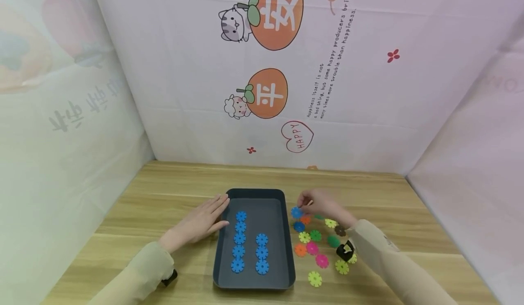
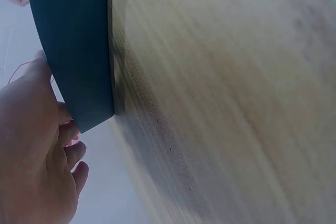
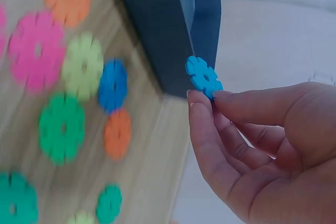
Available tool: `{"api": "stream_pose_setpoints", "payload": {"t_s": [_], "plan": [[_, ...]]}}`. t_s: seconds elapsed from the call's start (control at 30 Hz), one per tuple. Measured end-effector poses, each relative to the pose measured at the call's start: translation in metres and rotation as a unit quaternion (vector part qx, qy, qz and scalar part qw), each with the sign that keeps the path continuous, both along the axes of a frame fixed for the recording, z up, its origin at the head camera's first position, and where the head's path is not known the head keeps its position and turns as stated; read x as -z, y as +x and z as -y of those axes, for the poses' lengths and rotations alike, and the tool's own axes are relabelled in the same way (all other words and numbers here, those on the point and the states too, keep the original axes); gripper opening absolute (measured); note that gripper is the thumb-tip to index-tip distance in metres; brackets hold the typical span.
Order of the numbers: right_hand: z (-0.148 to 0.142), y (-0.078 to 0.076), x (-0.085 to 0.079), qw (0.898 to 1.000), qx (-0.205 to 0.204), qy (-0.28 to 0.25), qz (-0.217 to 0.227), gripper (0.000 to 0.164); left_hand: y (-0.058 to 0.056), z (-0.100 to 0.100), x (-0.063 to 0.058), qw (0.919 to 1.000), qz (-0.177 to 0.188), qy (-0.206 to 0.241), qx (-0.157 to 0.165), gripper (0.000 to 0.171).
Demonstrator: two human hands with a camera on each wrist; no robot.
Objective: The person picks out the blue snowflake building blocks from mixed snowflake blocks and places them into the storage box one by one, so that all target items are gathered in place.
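Observation:
Between thumb and index finger, my right hand [image 1: 321, 203] pinches a light blue snowflake disc [image 3: 203, 77], just right of the dark grey tray [image 1: 289, 250]. My left hand [image 1: 200, 218] rests with extended fingers on the tray's left rim, as the left wrist view also shows at the tray's outer wall [image 2: 73, 40]. Inside the tray, blue discs stand in two columns: a longer left column [image 1: 239, 238] and a shorter right column [image 1: 262, 252] of three. A darker blue disc [image 1: 299, 227] lies on the table below my right hand.
Loose discs lie right of the tray, among them an orange disc [image 1: 300, 250], a pink disc [image 1: 322, 261], a green disc [image 1: 315, 235] and a yellow disc [image 1: 314, 278]. The wooden table [image 1: 184, 177] meets a printed white cloth [image 1: 348, 146] at the back.

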State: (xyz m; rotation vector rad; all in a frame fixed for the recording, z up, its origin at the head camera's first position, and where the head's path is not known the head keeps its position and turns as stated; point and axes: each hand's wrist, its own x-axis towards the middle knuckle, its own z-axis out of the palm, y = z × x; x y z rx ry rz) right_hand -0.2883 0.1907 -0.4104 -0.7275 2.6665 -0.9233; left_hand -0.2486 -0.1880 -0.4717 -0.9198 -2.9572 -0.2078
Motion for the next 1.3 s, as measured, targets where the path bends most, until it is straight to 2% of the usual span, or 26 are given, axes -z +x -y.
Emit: {"api": "stream_pose_setpoints", "payload": {"t_s": [0.17, 0.3, 0.57, 1.07, 1.3], "plan": [[0.021, 0.005, 0.005, 1.000, -0.029, -0.008, 0.000, 0.005, -0.001, 0.000, 0.002, 1.0000, -0.001, 0.000, 0.001, 0.070], [0.030, 0.007, 0.004, 0.999, -0.031, -0.015, -0.010, 0.004, -0.001, 0.000, 0.004, 1.0000, -0.002, 0.000, 0.002, 0.071], [0.040, 0.008, -0.002, 0.999, -0.034, -0.027, -0.001, 0.004, 0.000, 0.000, 0.000, 1.0000, -0.003, 0.001, 0.002, 0.071], [0.079, 0.007, 0.011, 0.996, -0.088, 0.033, -0.009, 0.011, -0.001, 0.000, 0.001, 1.0000, -0.003, 0.000, 0.002, 0.071], [0.086, 0.002, 0.020, 0.993, -0.110, 0.037, -0.017, 0.012, 0.000, 0.000, 0.000, 1.0000, -0.004, 0.006, 0.003, 0.070]]}}
